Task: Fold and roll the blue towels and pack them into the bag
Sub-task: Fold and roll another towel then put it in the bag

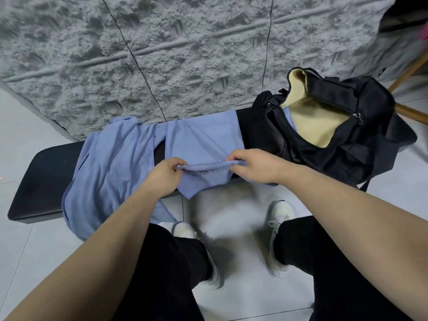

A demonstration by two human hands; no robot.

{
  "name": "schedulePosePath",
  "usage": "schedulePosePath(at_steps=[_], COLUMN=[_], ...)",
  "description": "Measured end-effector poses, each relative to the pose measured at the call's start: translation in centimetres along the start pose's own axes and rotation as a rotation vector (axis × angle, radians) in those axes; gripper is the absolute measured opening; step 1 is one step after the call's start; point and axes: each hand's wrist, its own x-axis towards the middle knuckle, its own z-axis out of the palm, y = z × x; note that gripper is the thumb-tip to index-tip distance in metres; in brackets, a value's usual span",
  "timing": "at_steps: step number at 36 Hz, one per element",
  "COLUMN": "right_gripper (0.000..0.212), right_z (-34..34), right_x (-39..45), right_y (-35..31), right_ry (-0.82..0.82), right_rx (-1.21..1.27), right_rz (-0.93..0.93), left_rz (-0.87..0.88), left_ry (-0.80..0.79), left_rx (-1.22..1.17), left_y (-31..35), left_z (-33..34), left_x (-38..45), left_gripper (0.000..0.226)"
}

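Fingers of my left hand point(165, 173) pinch one end of a rolled edge of the blue towel point(203, 140), and my right hand point(249, 165) pinches the other end at three o'clock from it, thumb and fingers curled round the fold. Between the two hands the edge forms a thin roll, with faint lettering showing on the flap that hangs below it toward six o'clock. That towel lies flat across the black bench point(44, 172), its far end reaching toward twelve o'clock and the wall point(162, 49).

At nine o'clock from my hands a second blue towel point(108, 172) lies crumpled on the bench, spilling over the near edge toward the floor point(234, 205).

At two o'clock the black bag point(342, 144) sits on the bench's end, unzipped, its tan lining open to view and a strip of blue cloth showing just inside its mouth. My white shoes point(279, 230) stand on the pale tiles at six o'clock.
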Motion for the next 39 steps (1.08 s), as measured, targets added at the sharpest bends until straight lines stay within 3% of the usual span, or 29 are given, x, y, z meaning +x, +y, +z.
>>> schedulePosePath(at_steps=[4,7,10,14,17,21,23,25,27,29,33,39], right_gripper=[0.035,0.041,0.042,0.027,0.022,0.03,0.054,0.079,0.086,0.069,0.03,0.021], right_z=[0.2,-0.1,-0.4,-0.5,-0.4,-0.2,-0.4,-0.5,-0.1,0.2,0.3,-0.2], right_x=[0.3,0.4,0.5,0.6,0.5,-0.2,-1.0,-1.5,-1.3,-0.8,-0.4,-0.6], right_y=[0.0,-0.2,-0.3,-0.5,-0.8,-0.7,-1.0,-1.3,-0.8,-0.5,-0.4,-0.4], right_ry=[0.052,0.099,0.102,0.136,0.115,0.079,0.037,0.009,0.037,0.088,0.158,0.102], right_rx=[0.178,0.355,0.501,0.674,0.756,0.594,0.462,0.182,-0.185,-0.366,-0.333,-0.284], right_rz=[0.069,0.185,0.268,0.308,0.336,0.277,0.225,0.159,0.077,0.012,-0.04,0.003], left_rz=[0.061,0.219,0.296,0.338,0.357,0.279,0.204,0.163,0.131,0.124,0.174,0.158], left_ry=[0.108,0.149,0.095,0.034,0.045,0.164,0.145,0.066,0.026,0.034,0.117,0.182], left_rx=[-0.017,-0.037,-0.112,-0.055,-0.026,-0.056,-0.095,-0.099,-0.085,-0.061,0.098,0.111], left_y=[0.7,2.0,4.2,5.8,6.3,6.6,6.5,5.9,5.2,4.8,4.7,4.1], left_z=[0.6,0.9,1.7,3.5,4.5,4.4,4.0,3.8,3.4,2.9,1.9,0.6], left_x=[0.1,-0.3,-1.4,-2.0,-1.6,-1.0,-1.1,-0.9,-0.9,-0.9,-1.5,-1.8], left_gripper=[0.027,0.034,0.021,0.041,0.034,0.023,0.02,0.02,0.017,0.017,0.015,0.018])
